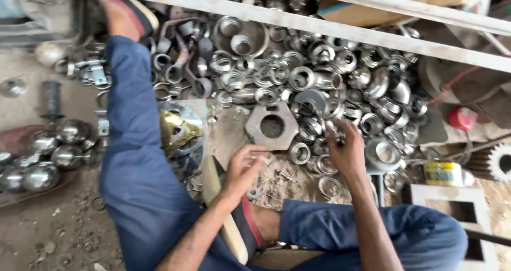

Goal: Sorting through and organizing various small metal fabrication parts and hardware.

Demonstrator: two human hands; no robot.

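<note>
I sit on the ground in blue trousers, legs spread around a heap of steel rings and threaded fittings [319, 74]. My left hand [242, 167] hovers just below a large hexagonal steel plate with a round hole [272, 124], fingers curled with a thin small piece pinched at the tips. My right hand [345, 151] reaches into the rings at the heap's near edge, fingers closed around a small shiny part; what exactly it grips is hard to tell. Loose rings [299, 153] lie between both hands.
Several polished steel balls [40, 159] rest at the left. A wooden handle [215, 207] lies under my left forearm. A pale metal bar [319, 23] crosses above the heap. A red cap [462, 117], a yellow tape roll [443, 173] and a gear [500, 162] sit right.
</note>
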